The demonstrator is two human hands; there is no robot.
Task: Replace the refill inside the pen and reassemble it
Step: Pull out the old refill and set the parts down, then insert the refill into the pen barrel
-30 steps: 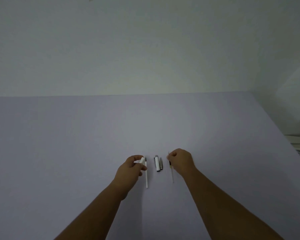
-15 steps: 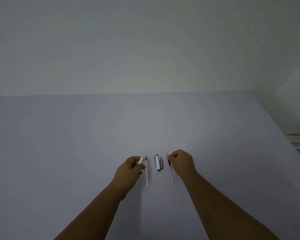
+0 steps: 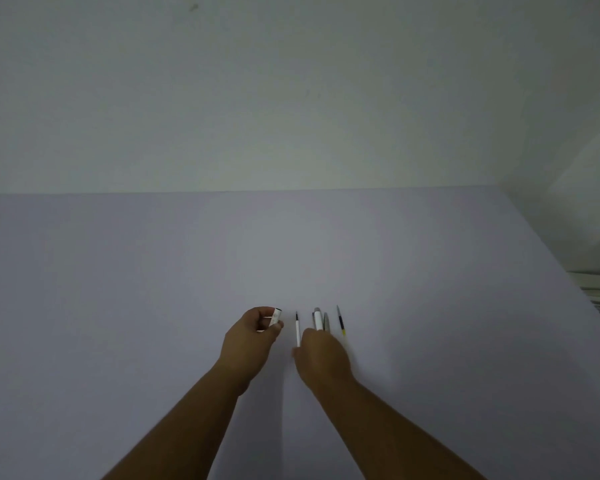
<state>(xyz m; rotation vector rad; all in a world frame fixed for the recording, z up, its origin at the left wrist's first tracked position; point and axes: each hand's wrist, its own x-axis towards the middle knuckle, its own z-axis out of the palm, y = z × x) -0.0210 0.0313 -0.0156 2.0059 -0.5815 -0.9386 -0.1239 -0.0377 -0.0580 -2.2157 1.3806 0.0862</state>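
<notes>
Left hand (image 3: 253,341) was curled around a short white pen barrel (image 3: 276,317), grip pressed on it, the barrel's dark-rimmed end poking out above the fingers. It sat left of the white refill (image 3: 297,329), apart from it. The white refill lay flat on the table (image 3: 118,306), dark tip pointing away from the person. Right hand (image 3: 321,358) was over the near end of that refill, fingers down by it; couldn't tell if the grip was pinching it or spread. Just right of the white refill lay the pen cap (image 3: 318,319) with its grey clip beside. Further right of the cap lay a second refill (image 3: 341,321), dark with a yellow section, untouched.
</notes>
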